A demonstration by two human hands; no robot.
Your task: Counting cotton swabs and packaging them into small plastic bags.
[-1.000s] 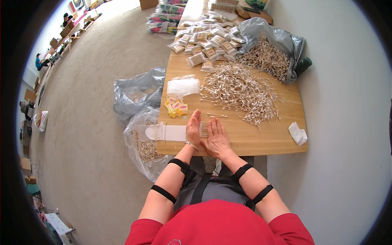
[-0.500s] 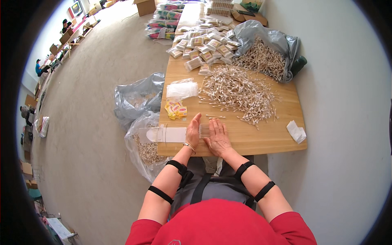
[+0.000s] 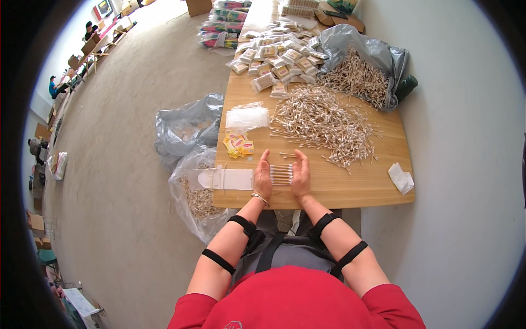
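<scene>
A short row of cotton swabs (image 3: 281, 173) lies flat on the wooden table (image 3: 356, 186) near its front edge. My left hand (image 3: 262, 177) presses against the row's left ends and my right hand (image 3: 301, 174) against its right ends, palms facing each other, fingers straight. A big loose heap of cotton swabs (image 3: 323, 123) spreads just beyond my hands. A stack of clear plastic bags (image 3: 247, 118) and small yellow labels (image 3: 239, 145) lie to the left of the heap. A white strip-shaped jig (image 3: 224, 179) sticks out past the table's left edge.
Several packed swab bags (image 3: 274, 57) fill the far table, beside a grey sack of swabs (image 3: 361, 74). A folded white paper (image 3: 401, 178) lies at the right. Grey and clear sacks (image 3: 189, 159) stand on the floor at left. People work far off at upper left.
My hands have drawn apart from each other and now bracket a row of swabs that was hidden under them before.
</scene>
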